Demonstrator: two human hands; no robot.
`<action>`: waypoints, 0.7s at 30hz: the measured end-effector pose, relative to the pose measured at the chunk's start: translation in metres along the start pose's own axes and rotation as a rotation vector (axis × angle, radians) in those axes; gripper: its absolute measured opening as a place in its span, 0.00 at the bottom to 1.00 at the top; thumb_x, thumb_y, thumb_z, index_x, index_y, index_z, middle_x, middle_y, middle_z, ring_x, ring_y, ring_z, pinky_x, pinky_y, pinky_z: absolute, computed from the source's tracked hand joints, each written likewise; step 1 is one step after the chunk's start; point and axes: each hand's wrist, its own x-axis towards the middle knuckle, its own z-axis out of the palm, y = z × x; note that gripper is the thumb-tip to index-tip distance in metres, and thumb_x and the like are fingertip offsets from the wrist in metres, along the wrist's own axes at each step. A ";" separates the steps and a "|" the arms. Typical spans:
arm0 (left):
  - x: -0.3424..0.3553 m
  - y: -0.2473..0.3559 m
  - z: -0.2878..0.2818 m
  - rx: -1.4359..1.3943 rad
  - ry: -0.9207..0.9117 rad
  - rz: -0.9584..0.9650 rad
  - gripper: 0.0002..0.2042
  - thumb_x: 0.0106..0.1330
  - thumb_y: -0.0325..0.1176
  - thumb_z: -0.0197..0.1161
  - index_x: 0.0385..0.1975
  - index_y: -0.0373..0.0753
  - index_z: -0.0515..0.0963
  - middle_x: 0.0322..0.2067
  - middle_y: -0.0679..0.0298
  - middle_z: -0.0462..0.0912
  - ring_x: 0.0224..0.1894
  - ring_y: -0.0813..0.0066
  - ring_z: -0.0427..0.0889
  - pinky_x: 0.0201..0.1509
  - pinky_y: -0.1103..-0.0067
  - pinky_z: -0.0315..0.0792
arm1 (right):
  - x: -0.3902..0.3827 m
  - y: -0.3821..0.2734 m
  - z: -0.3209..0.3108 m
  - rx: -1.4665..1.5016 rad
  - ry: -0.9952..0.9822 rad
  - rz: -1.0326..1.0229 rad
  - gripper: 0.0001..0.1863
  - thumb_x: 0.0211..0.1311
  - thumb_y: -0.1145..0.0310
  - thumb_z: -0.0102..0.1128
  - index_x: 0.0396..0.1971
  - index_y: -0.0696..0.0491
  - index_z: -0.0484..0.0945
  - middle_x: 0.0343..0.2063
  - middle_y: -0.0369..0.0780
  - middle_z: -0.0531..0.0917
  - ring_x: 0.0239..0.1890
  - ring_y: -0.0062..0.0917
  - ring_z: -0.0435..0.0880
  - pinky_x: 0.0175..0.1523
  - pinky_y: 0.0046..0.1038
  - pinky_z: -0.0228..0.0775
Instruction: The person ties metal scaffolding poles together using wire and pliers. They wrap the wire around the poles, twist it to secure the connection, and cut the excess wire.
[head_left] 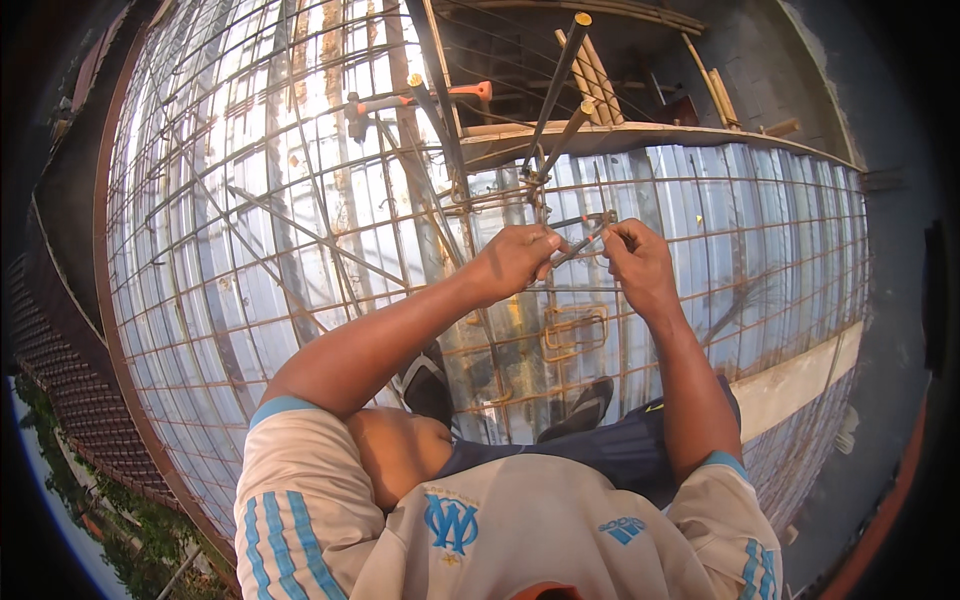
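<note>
My left hand [515, 262] is closed round the handle ends of a pair of pincers [582, 219] with dark handles and small orange marks. The pincers' head points to the right, close to the fingers of my right hand [638, 258]. Those fingers are pinched together; whatever lies between them is too small to make out. Both hands are above a rebar mesh [680, 238] laid over ribbed metal decking [740, 215]. Just below them, a bent rectangular rebar stirrup [575, 333] rests on the mesh.
Upright rebars [556, 85] with yellow tips rise beyond my hands. An orange-handled hammer [420, 97] lies across the mesh at the far left. Behind a timber edge [690, 130] is a sunken opening with bamboo poles [597, 80]. My shoes [428, 390] stand on the decking; a board [800, 380] lies at right.
</note>
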 end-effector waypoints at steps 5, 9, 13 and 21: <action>0.002 -0.007 0.003 0.137 0.055 0.062 0.18 0.72 0.44 0.46 0.46 0.38 0.77 0.19 0.71 0.67 0.20 0.84 0.62 0.25 0.81 0.60 | -0.002 -0.008 0.039 0.287 0.097 -0.230 0.11 0.63 0.67 0.57 0.32 0.60 0.78 0.21 0.35 0.79 0.26 0.17 0.75 0.36 0.20 0.68; -0.008 -0.004 0.001 0.019 0.068 -0.080 0.19 0.71 0.46 0.48 0.39 0.34 0.77 0.20 0.69 0.71 0.19 0.84 0.66 0.23 0.82 0.62 | -0.001 0.002 0.042 0.347 -0.014 -0.135 0.12 0.63 0.65 0.56 0.32 0.60 0.79 0.21 0.36 0.79 0.25 0.18 0.73 0.33 0.22 0.66; -0.004 -0.013 -0.006 0.038 0.199 -0.038 0.18 0.72 0.45 0.48 0.39 0.34 0.75 0.22 0.69 0.70 0.21 0.82 0.68 0.24 0.83 0.64 | 0.003 -0.006 0.041 0.149 -0.025 -0.141 0.13 0.64 0.63 0.57 0.35 0.59 0.80 0.26 0.39 0.81 0.30 0.17 0.76 0.36 0.25 0.68; 0.008 -0.013 0.004 -0.154 0.352 0.059 0.15 0.71 0.44 0.49 0.40 0.37 0.71 0.24 0.65 0.72 0.26 0.79 0.71 0.31 0.81 0.67 | 0.000 -0.006 0.018 0.406 -0.274 -0.188 0.15 0.66 0.63 0.54 0.33 0.62 0.79 0.26 0.40 0.82 0.32 0.20 0.80 0.42 0.23 0.72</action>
